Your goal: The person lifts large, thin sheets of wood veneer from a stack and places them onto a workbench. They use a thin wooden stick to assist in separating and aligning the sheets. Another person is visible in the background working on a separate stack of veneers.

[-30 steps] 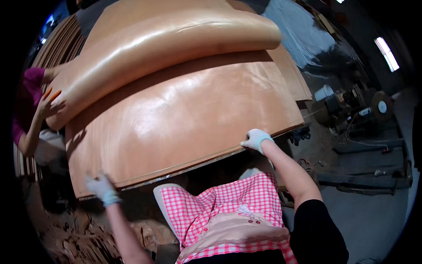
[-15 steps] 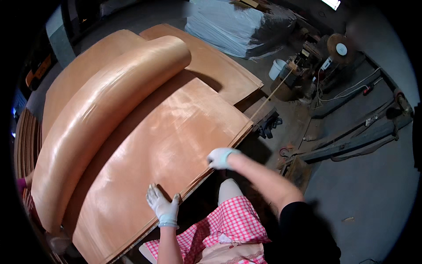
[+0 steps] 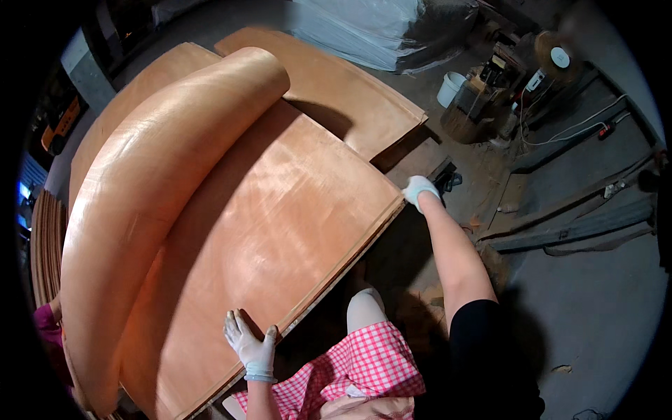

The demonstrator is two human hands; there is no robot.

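A large thin wood veneer sheet (image 3: 266, 231) lies on top of a stack of sheets. Its far part is curled back into a big roll (image 3: 161, 182). My left hand (image 3: 250, 344), in a pale glove, lies flat with fingers spread on the sheet's near edge. My right hand (image 3: 420, 189), also gloved, is closed on the sheet's right corner. A co-worker's magenta sleeve (image 3: 47, 327) shows at the far left beside the roll.
A second veneer stack (image 3: 336, 91) lies behind. A plastic-wrapped pile (image 3: 385, 28) sits at the top. A white bucket (image 3: 451, 87), machinery (image 3: 504, 77) and cables crowd the right. Long metal rails (image 3: 581, 224) lie on the grey floor. More sheet edges (image 3: 45, 245) stack at left.
My view swung so the stack now runs diagonally. My right hand slid out along the edge to the sheet's right corner. My left hand stays flat on the near edge.
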